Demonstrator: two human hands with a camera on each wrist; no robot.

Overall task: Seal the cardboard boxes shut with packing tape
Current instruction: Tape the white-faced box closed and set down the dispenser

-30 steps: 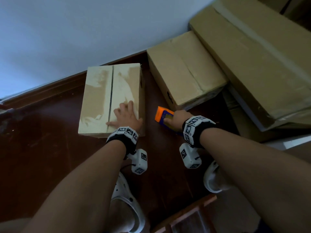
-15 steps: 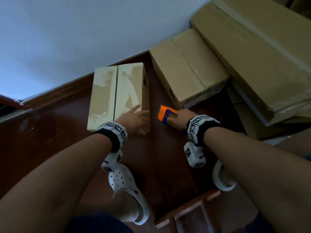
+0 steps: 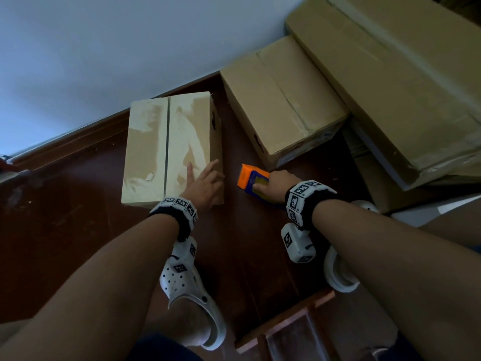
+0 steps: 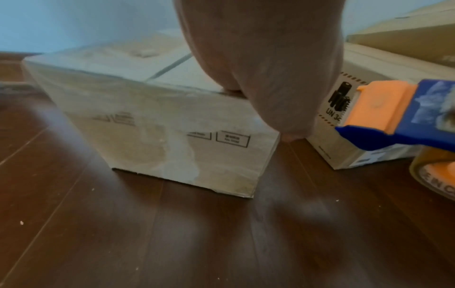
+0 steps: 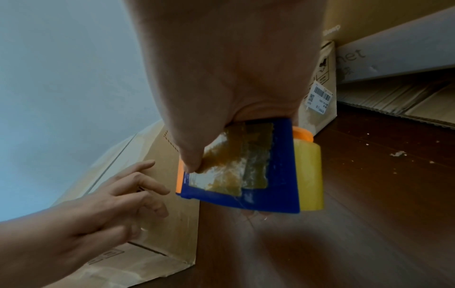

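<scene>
Since the earlier head view, the left hand point(image 3: 205, 187) has been slid from the flat of the box point(image 3: 166, 149) top to its near right corner, and the fingers have been spread. In the present views the hand is shown relaxed and open, gripping nothing; whether the fingertips touch the cardboard is hard to tell, as the left wrist view is blurred there. The box is seen on the floor point(image 3: 65, 230) close to the wall point(image 3: 104, 48), its two top flaps closed with the centre seam still dark and untaped. The right hand point(image 3: 276, 185) is shown curled round the dispenser point(image 3: 253, 182), held just right of the box and low over the floor; in the right wrist view the thumb is pressed on the blue plate over a scrap of tape, with the yellowish roll point(image 5: 309, 176) below. Two larger boxes point(image 3: 281, 100) lie behind, right.

The step in hand is judged to be the first strip along the seam. It would be done well if the flaps were pressed level by the left hand, kept clear of the seam line; the tape end should be started on the near side wall, below the edge, then drawn straight over the seam and down the far wall. Steady downward pressure is advised, so that no wrinkles or bubbles are trapped, before the strip is cut against the orange blade end.
</scene>
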